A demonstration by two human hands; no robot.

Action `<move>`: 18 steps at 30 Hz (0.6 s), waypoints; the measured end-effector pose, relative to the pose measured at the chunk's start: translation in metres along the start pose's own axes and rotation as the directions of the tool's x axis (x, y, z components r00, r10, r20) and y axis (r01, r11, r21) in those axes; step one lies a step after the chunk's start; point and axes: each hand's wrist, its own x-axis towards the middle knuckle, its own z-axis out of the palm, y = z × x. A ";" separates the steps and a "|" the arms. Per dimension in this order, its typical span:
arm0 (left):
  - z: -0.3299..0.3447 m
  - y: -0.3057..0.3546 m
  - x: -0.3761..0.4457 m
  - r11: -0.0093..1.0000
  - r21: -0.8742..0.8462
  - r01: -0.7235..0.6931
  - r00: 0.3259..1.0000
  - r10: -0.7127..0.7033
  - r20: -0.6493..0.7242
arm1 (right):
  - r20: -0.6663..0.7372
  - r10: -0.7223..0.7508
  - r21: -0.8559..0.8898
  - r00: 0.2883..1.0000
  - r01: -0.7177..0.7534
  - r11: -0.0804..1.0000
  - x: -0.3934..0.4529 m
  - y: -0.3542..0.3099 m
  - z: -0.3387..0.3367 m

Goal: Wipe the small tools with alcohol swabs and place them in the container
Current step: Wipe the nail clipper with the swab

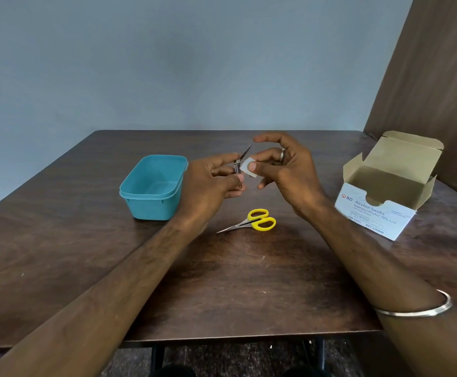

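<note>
My left hand (pixel 211 183) grips a small metal tool (pixel 241 159), thin and pointed, with its tip angled up and to the right. My right hand (pixel 284 167) pinches a small white alcohol swab (pixel 246 167) between thumb and fingers, right beside the tool's shaft. Both hands hover above the middle of the brown table (pixel 249 281). A pair of small yellow-handled scissors (pixel 254 221) lies on the table below the hands, blades pointing left. The teal plastic container (pixel 154 186) stands open to the left of my left hand, and I see nothing inside it.
An opened white cardboard box of alcohol swabs (pixel 388 189) sits at the right side of the table, flaps up. A brown panel (pixel 434 77) rises behind it. The grey wall lies beyond the table's far edge.
</note>
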 end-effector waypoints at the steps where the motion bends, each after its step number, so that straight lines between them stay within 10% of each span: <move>1: 0.000 0.000 0.000 1.000 -0.027 0.016 1.000 -0.016 0.001 | -0.011 -0.002 0.007 1.000 0.002 1.000 0.000 -0.001 0.000; 18: -0.002 0.003 0.001 0.989 -0.088 0.117 0.993 -0.114 0.034 | -0.035 0.032 0.029 0.999 -0.031 0.999 -0.001 -0.003 0.001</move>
